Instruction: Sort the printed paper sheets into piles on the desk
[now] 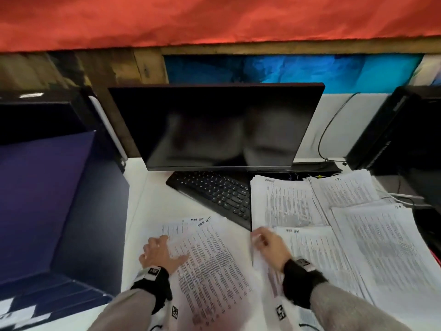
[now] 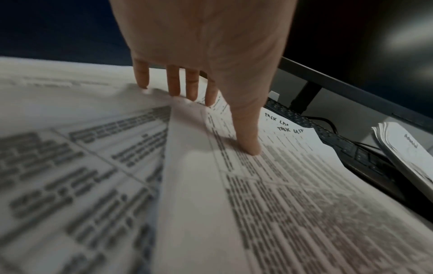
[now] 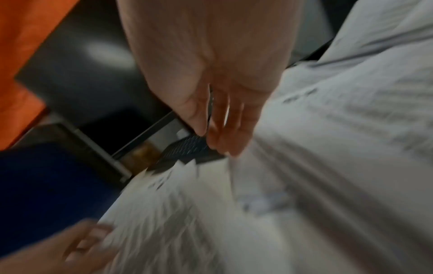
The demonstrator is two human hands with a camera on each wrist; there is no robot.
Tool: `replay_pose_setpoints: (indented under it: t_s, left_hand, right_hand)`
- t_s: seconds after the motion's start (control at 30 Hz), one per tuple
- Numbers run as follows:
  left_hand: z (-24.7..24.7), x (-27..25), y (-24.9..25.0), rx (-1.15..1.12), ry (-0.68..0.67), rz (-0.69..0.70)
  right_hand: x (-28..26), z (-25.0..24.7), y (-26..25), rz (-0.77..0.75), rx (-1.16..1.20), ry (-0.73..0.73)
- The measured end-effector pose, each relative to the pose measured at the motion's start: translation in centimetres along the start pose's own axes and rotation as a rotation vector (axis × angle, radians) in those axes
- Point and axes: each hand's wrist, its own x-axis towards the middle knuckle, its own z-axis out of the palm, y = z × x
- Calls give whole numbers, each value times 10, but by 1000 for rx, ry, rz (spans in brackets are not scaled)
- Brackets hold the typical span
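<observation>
A fanned stack of printed sheets lies at the desk's front edge, its top pages hand-marked "TASK LIST". My left hand rests on the stack's left side. Its fingers touch the far edge and its thumb presses the top sheet. My right hand is just right of the stack, blurred by motion. Thumb and fingers of the right hand pinch the corner of a single sheet, which stands nearly edge-on. Three sorted piles lie to the right.
A black keyboard lies slanted under a dark monitor, with one pile overlapping its right end. A tall dark blue box walls the left side. A black computer tower and cables stand at the right.
</observation>
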Motion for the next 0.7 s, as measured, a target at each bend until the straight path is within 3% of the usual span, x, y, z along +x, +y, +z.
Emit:
replay_pose_setpoints:
  t_s: [0.1,0.17,0.33,0.43,0.57,0.7]
  left_hand:
    - [-9,8,-7,25,-52,47]
    - [-14,13,-8,49,-71,114]
    - [-22,12,-16,-21,129,440]
    - [-31,16,-17,28,163,545]
    - [-38,27,-10,46,185,507]
    - [-42,42,-5,129,34,360]
  right_hand:
    - [-3,52,-15,112,-127,-185]
    - [-4,67,-21,192,-174,-166]
    - [4,77,-32,284,-100,-65]
    - [12,80,-31,315,16,11]
    - [9,90,-36,287,116,-21]
    - [0,99,-42,274,171,-85]
